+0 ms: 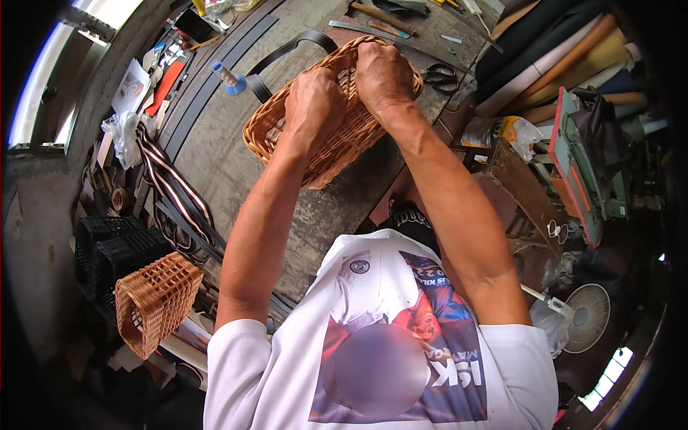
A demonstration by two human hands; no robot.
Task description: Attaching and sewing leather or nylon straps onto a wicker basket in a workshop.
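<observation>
A brown wicker basket (337, 154) is tilted on the worn workbench (215, 154), its opening partly covered by my hands. My left hand (315, 100) is closed at the basket's far rim, and my right hand (385, 77) makes a fist further right along that same rim. My fingertips are hidden, so anything else pinched there cannot be seen. Behind the basket a black strap (290, 46) arches up from the bench, both its ends close to the wicker. A thread spool (228, 77) with a blue base stands left of the strap.
Black scissors (442, 77) lie right of the basket, a metal ruler (358, 30) beyond it. Long dark strips (193, 111) run along the bench's left side. Another wicker basket (154, 297) sits lower left beside black baskets (118, 251). Material rolls (552, 61) and a fan (584, 315) are right.
</observation>
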